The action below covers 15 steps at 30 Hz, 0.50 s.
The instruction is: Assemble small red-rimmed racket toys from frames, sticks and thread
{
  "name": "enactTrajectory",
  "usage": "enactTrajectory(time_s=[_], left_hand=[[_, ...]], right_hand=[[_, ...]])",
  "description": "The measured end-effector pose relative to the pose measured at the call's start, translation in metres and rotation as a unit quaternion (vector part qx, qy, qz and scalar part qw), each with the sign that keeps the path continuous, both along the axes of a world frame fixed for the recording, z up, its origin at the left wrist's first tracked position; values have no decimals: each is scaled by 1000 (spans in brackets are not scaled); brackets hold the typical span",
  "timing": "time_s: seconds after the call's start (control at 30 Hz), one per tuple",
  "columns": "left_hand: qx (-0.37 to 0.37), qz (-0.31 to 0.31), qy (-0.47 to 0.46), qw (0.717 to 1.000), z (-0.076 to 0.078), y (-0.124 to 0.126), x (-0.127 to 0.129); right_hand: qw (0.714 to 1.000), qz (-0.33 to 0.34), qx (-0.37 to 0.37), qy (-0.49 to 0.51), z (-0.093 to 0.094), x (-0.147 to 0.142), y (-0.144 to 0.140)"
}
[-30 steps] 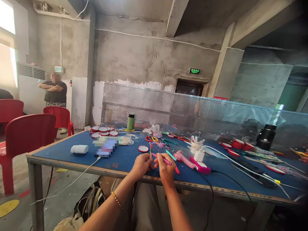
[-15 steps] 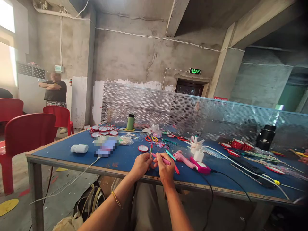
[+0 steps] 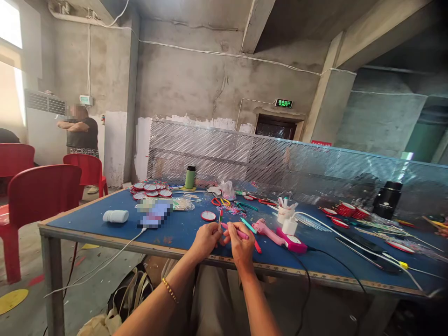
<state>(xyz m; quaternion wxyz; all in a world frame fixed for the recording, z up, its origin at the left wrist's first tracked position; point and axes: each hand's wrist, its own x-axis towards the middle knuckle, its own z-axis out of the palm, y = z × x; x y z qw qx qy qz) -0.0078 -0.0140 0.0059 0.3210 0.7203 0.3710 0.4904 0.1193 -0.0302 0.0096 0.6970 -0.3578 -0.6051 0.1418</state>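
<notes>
My left hand (image 3: 205, 239) is closed around a thin stick (image 3: 220, 217) that stands up from the fingers, its upper part banded in red and green. A pink marker (image 3: 241, 233) is gripped in my right hand (image 3: 242, 249), its tip pointing left at the stick. Both hands meet just above the table's front edge; whether tip and stick touch, I cannot tell. Just beyond them lies a round white disc with a red rim (image 3: 208, 216). A teal marker (image 3: 248, 225) and a red marker (image 3: 258, 246) rest right of my right hand.
On the blue table (image 3: 84, 219) are a white bottle (image 3: 115, 216), a phone (image 3: 156, 214), red-rimmed discs (image 3: 150, 187), a green bottle (image 3: 190, 177), pliers (image 3: 221, 201), a pink glue gun (image 3: 268, 231), and a cup of markers (image 3: 285, 212). Cables cross the right side. A person (image 3: 82, 130) stands at left.
The stick's top has shifted very slightly to the right. Both hands keep the same place and hold.
</notes>
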Motion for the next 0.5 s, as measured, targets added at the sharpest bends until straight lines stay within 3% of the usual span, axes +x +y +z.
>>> enactTrajectory(time_s=[0.5], left_hand=[[-12,6,12,1000,4,-3,0]], right_hand=[[1000,-12,-3,2,-1,0,0]])
